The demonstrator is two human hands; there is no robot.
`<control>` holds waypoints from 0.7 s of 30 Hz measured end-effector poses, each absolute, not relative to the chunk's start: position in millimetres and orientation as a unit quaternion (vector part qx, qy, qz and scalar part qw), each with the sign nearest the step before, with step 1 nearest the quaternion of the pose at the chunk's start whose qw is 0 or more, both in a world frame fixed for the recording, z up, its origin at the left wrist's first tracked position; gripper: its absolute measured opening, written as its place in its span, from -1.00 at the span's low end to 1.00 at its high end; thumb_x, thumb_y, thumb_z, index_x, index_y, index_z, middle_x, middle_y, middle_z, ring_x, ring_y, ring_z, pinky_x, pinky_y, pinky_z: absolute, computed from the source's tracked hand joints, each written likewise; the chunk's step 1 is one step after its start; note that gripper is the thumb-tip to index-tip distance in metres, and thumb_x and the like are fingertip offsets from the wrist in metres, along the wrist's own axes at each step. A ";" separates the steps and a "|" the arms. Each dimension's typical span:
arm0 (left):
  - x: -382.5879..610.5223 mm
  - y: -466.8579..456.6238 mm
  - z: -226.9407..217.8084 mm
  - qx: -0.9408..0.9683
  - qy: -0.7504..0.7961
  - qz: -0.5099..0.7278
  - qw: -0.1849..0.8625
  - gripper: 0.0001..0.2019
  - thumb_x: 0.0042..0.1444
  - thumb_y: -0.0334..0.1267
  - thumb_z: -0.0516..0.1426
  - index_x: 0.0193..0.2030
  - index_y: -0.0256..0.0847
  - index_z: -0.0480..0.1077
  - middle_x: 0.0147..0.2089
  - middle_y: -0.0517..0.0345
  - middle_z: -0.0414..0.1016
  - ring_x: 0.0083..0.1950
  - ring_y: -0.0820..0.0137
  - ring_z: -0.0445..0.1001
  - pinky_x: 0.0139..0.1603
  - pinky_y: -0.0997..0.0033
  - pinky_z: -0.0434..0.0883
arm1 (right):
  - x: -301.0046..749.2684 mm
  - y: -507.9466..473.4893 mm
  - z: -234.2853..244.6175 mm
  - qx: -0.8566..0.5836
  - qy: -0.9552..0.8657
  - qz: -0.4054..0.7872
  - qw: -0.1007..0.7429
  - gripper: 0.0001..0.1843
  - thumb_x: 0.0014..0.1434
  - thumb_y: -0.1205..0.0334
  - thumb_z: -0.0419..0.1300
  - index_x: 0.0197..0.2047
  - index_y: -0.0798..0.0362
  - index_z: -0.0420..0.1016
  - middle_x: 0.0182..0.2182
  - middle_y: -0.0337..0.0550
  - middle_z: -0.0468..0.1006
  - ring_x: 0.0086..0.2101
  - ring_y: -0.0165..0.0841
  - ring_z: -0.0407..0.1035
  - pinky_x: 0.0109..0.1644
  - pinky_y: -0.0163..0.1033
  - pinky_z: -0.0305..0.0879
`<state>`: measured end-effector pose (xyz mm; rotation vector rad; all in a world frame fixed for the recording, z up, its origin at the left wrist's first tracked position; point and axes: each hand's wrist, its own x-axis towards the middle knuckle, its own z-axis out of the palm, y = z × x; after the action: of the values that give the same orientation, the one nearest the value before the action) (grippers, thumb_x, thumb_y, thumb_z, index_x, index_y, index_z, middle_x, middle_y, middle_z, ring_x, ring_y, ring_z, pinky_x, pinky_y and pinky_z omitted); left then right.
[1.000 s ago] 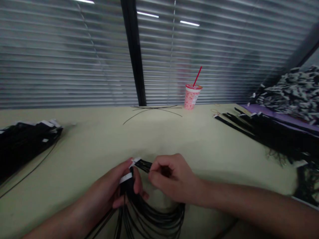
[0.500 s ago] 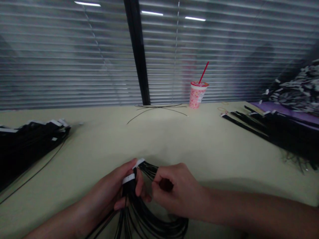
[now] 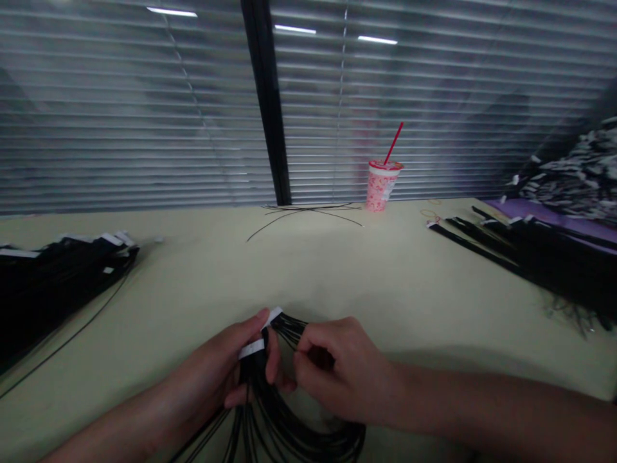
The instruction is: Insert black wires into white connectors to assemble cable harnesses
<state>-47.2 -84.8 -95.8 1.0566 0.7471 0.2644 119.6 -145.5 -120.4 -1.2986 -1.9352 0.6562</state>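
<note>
A looped bundle of thin black cords with white tags at its ends lies at the table's near edge. My left hand is closed around the bundle just under the white tags, thumb on top. My right hand is closed in a pinch on several strands that fan out from the tagged end, close beside the left thumb. Both forearms rest low over the pale table.
A stack of black tagged cords lies at the left. More black cords and a purple sheet with a tagged heap are at the right. A pink cup with a red straw and loose strands sit by the blinds.
The strands between my hands have spread into a fan and my right hand has shifted slightly down and right. The view has panned a little to the left.
</note>
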 end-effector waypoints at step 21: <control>-43.6 -90.2 -97.1 0.561 0.347 0.096 0.745 -0.49 0.16 -0.04 -0.15 -0.62 -0.32 0.36 -0.60 0.16 0.27 -0.68 0.60 0.04 -0.71 0.55 -0.07 | 118.9 -145.3 -110.1 -0.440 -0.782 0.295 0.328 -0.75 0.16 0.40 -0.11 -0.38 0.10 0.37 -0.45 -0.28 0.48 -0.47 -0.56 0.31 -0.35 -0.45 0.16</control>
<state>-43.6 -90.2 -97.1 1.2290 0.7604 0.2103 118.9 -145.3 -110.1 -1.1524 -2.0475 0.7722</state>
